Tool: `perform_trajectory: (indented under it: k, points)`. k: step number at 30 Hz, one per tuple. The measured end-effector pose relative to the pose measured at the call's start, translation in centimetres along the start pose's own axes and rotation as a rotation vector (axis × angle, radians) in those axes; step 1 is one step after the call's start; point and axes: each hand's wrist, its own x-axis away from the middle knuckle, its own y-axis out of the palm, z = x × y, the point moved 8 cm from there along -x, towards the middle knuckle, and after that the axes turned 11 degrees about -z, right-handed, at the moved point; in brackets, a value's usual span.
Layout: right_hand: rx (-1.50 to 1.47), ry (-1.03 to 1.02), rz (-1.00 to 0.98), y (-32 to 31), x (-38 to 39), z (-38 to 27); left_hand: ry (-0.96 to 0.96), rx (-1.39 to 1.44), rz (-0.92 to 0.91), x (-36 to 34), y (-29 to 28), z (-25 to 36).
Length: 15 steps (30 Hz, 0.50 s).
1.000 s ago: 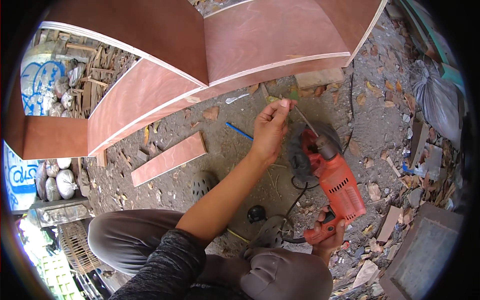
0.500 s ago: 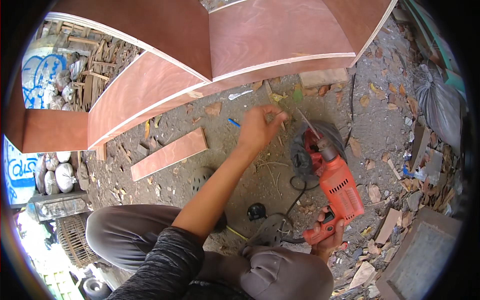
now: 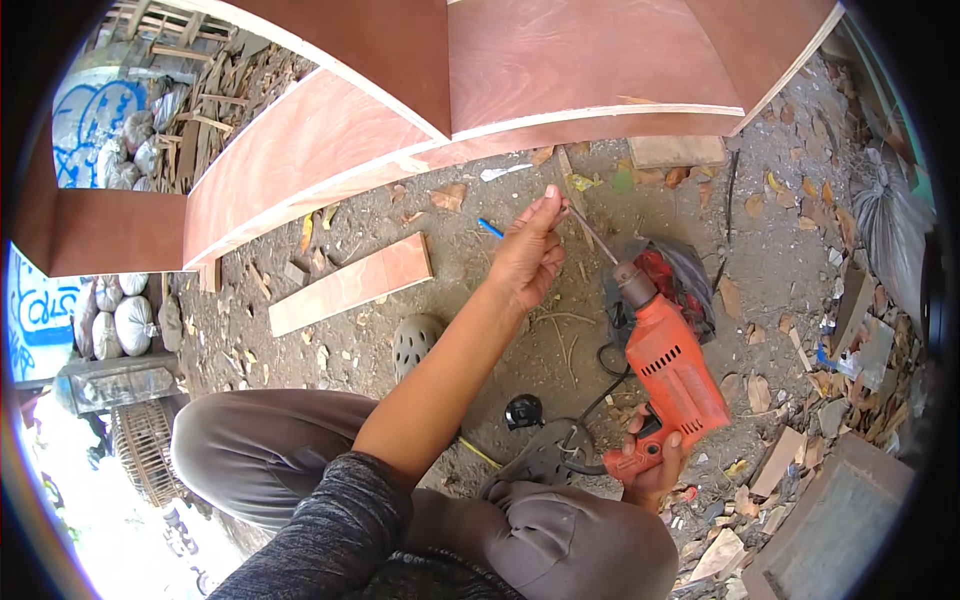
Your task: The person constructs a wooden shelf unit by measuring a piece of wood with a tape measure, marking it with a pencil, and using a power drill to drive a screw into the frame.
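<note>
My left hand (image 3: pixel 530 250) is closed in a pinch at the tip of a long thin bit (image 3: pixel 590 225); whatever small item its fingertips hold is too small to make out. The bit sits in the chuck of an orange corded drill (image 3: pixel 672 375), whose rear handle my right hand (image 3: pixel 662 470) grips. Behind the drill lies a dark plastic bag (image 3: pixel 700 290) with red contents. A blue stick (image 3: pixel 489 227) is on the ground beside my left hand, and a reddish plywood strip (image 3: pixel 350 283) lies left of it.
A plywood frame with compartments (image 3: pixel 590 65) spans the top. A wood block (image 3: pixel 676 150) lies at its base. A black round object (image 3: pixel 523 410) is between my shoes. Sacks (image 3: pixel 133 322) are piled left; a grey bag (image 3: pixel 890 220) and scrap boards (image 3: pixel 775 460) are right.
My left hand dipped left from the bit's tip, then came back up to it, fingers higher now. The drill shifted slightly right. The whole view has shifted a little.
</note>
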Motion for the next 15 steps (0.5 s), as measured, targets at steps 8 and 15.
perform_trajectory:
  k: [8, 15]
  points:
    - [0.012, -0.006, 0.003, 0.62, -0.08, 0.35, 0.034, 0.101, 0.008, -0.11, 0.18, 0.01]
    - [0.017, -0.007, 0.016, 0.8, -0.06, 0.38, 0.057, 0.085, 0.017, -0.17, 0.14, 0.11]
